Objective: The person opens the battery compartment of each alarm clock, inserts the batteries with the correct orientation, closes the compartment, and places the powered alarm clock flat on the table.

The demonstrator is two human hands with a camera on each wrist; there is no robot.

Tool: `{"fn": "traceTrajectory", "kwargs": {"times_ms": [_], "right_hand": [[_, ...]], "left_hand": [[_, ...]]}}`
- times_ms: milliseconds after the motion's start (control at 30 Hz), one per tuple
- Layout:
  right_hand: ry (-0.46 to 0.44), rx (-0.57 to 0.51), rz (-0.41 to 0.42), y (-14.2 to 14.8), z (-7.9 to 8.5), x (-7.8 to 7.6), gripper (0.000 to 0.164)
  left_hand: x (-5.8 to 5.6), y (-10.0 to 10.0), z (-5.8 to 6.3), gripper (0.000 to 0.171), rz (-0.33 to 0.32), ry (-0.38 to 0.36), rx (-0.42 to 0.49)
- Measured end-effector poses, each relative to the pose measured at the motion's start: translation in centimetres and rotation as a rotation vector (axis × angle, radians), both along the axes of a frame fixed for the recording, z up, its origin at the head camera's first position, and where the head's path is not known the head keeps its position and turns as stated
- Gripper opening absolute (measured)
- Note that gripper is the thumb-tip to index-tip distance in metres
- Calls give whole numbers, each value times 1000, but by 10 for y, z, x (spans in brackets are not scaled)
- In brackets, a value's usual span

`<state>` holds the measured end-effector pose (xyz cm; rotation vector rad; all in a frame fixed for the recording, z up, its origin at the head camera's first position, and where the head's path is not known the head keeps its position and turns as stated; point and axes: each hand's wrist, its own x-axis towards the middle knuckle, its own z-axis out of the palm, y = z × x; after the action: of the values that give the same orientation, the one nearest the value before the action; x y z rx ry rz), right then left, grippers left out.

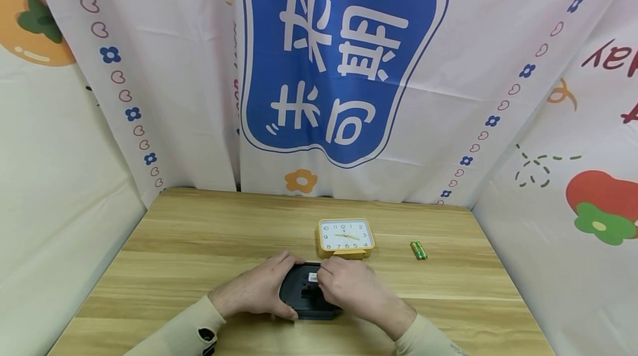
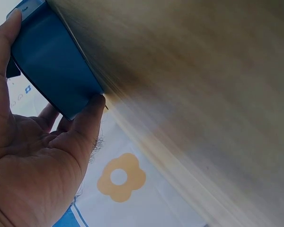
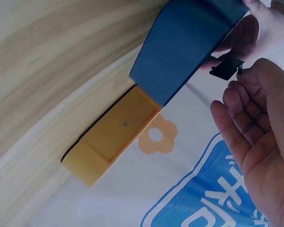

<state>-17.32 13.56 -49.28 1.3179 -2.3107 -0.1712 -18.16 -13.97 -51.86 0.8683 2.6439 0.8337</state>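
A dark blue clock (image 1: 293, 290) lies back side up on the table, its black back showing a small white label (image 1: 313, 277). Its blue side (image 2: 54, 59) fills the upper left of the left wrist view. My left hand (image 1: 264, 285) grips it from the left, thumb on the near edge and fingers round the far one. Over the clock's right part, my right hand (image 1: 351, 288) pinches a small black battery cover (image 3: 227, 69) between thumb and finger. That cover is raised off the back in the right wrist view. My right hand hides part of the clock's back from the head camera.
Just behind the blue clock stands a yellow clock (image 1: 346, 234), face tilted up. Two green batteries (image 1: 418, 250) lie side by side to its right. The wooden table (image 1: 209, 223) is bounded by printed white cloth (image 1: 199, 140) at the back and sides.
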Motion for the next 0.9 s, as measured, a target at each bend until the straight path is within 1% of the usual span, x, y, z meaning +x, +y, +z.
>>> {"fn": "traceTrajectory", "kwargs": {"times_ms": [133, 267, 433, 533, 767, 900], "right_hand": [[-29, -16, -15, 7, 1, -4, 13], [-62, -24, -52, 15, 3, -7, 14], [-48, -61, -74, 25, 4, -13, 19], [-39, -72, -88, 32, 4, -17, 19], [-97, -81, -140, 48, 5, -24, 12], [-109, -92, -160, 56, 5, -28, 14]], "left_hand": [[0, 0, 0, 108, 5, -13, 1], [1, 0, 1, 109, 9, -19, 4], [1, 1, 0, 110, 17, -22, 2], [1, 1, 0, 111, 20, -27, 1], [2, 1, 1, 112, 24, -29, -3], [3, 2, 1, 112, 26, -34, -2]]}}
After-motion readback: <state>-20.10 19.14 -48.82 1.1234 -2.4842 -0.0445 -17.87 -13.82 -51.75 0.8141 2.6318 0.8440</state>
